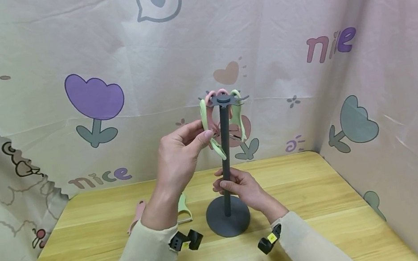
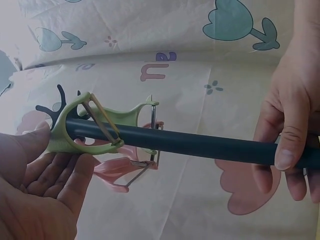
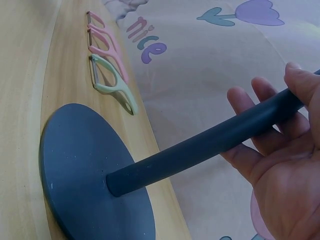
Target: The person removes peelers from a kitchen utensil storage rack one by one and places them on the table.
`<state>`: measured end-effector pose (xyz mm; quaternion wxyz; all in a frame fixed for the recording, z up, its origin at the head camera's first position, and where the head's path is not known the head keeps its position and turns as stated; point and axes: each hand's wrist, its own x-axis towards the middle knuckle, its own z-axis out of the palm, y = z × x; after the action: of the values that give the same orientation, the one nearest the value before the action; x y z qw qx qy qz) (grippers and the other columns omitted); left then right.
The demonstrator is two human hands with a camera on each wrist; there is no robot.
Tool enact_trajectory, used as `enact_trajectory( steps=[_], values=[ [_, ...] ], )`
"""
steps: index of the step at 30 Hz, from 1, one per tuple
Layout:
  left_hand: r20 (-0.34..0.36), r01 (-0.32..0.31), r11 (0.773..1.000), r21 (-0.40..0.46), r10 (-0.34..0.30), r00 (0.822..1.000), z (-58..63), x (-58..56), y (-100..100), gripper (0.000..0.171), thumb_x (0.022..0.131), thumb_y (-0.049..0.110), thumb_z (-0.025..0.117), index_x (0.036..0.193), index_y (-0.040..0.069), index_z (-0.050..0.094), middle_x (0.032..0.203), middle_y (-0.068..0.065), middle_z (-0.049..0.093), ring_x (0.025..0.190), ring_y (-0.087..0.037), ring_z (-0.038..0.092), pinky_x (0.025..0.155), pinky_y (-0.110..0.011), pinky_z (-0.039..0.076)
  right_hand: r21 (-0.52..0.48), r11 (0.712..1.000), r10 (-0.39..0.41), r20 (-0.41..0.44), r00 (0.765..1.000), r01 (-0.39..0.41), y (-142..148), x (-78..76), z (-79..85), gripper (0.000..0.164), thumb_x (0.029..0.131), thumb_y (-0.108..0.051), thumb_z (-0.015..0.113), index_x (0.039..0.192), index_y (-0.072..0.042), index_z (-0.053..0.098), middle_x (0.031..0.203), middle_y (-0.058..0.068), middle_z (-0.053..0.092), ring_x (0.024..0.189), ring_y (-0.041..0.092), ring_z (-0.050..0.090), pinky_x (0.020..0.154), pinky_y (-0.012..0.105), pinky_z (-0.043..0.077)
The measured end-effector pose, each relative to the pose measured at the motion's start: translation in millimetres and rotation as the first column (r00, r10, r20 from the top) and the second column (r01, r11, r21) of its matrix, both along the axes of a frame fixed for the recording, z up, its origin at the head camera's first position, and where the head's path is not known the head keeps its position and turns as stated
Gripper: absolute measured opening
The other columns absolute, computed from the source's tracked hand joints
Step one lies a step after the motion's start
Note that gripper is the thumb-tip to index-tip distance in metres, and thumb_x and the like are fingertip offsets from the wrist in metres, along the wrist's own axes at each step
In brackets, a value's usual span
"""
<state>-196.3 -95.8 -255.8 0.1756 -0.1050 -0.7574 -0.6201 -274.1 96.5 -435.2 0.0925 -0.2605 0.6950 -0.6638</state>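
"Up by the hooks of the dark stand (image 1: 225, 155), what is the left hand (image 1: 178, 155) doing?"

"Pinching a pale green peeler (image 1: 204, 115) between thumb and fingers, by its handle. The handle's top end is right beside a hook; I can't tell whether it is looped over it. The blade end points down, next to the pole."

"And the right hand (image 1: 243, 186)?"

"Lower on the same pole, with the thumb in front and the fingers curled behind, holding it just above the round base (image 1: 229, 227). The stand is upright on the wooden counter (image 1: 305, 206)."

"Is anything else hanging up there?"

"Yes, pink peelers (image 2: 111, 169) and a second green peeler (image 1: 238, 115), blades downward."

"What about the counter itself?"

"Two pink peelers lie there with a green one (image 3: 124, 92) beside them, left of the base. The left forearm partly hides that group from the head camera. Behind everything hangs a pale cloth (image 1: 269, 17) printed with flowers and the word 'nice'."
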Motion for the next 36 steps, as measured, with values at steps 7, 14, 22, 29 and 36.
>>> enact_trajectory(
  steps=[7, 14, 22, 29, 36],
  values=[
    [0.001, 0.035, 0.999, 0.037, -0.035, 0.999, -3.3, 0.4, -2, 0.037, 0.096, 0.024, 0.080, 0.131, 0.013, 0.075, 0.114, -0.004, 0.079, 0.108, -0.017, 0.074, 0.102, -0.040, 0.056, -0.005, 1.000, 0.001, -0.001, 1.000, -0.001, 0, 0.2, 0.2, 0.034, 0.106, -0.018, 0.066, 0.137, -0.005, 0.063, 0.120, 0.023, 0.074, 0.115, 0.032, 0.075, 0.100, 0.045, 0.059],
    [-0.020, 0.040, 0.998, 0.057, -0.039, 0.999, -8.4, 0.6, -5, 0.035, 0.097, 0.021, 0.079, 0.131, 0.011, 0.075, 0.116, -0.006, 0.077, 0.108, -0.018, 0.074, 0.101, -0.040, 0.057, 0.003, 1.000, -0.003, -0.010, 1.000, 0.003, 0, 1.0, 1.3, 0.034, 0.106, -0.018, 0.066, 0.137, -0.005, 0.063, 0.120, 0.024, 0.074, 0.115, 0.032, 0.075, 0.100, 0.047, 0.058],
    [-0.046, 0.039, 0.995, 0.088, -0.035, 0.998, -12.8, 0.2, -9, 0.036, 0.097, 0.020, 0.079, 0.131, 0.010, 0.074, 0.117, -0.008, 0.078, 0.108, -0.019, 0.076, 0.099, -0.036, 0.058, 0.010, 1.000, -0.005, -0.012, 1.000, 0.005, 0, 0.5, 0.7, 0.033, 0.106, -0.017, 0.065, 0.137, -0.006, 0.063, 0.120, 0.022, 0.074, 0.115, 0.031, 0.075, 0.100, 0.046, 0.058],
    [-0.040, 0.038, 0.995, 0.095, -0.035, 0.999, -15.8, 0.6, -11, 0.036, 0.097, 0.019, 0.078, 0.131, 0.009, 0.074, 0.117, -0.009, 0.077, 0.107, -0.020, 0.076, 0.099, -0.033, 0.058, 0.003, 1.000, -0.008, -0.014, 1.000, 0.008, 0, -0.3, -0.5, 0.032, 0.106, -0.015, 0.065, 0.136, -0.005, 0.063, 0.119, 0.022, 0.074, 0.114, 0.031, 0.075, 0.100, 0.045, 0.059],
    [-0.020, 0.044, 0.994, 0.101, -0.043, 0.999, -19.9, 0.0, -14, 0.035, 0.098, 0.019, 0.077, 0.132, 0.011, 0.074, 0.118, -0.009, 0.077, 0.108, -0.020, 0.076, 0.101, -0.033, 0.057, 0.000, 1.000, -0.011, -0.011, 1.000, 0.011, 0, -0.3, -0.2, 0.032, 0.106, -0.015, 0.065, 0.136, -0.005, 0.063, 0.118, 0.021, 0.075, 0.113, 0.030, 0.075, 0.099, 0.045, 0.059]
  ],
)
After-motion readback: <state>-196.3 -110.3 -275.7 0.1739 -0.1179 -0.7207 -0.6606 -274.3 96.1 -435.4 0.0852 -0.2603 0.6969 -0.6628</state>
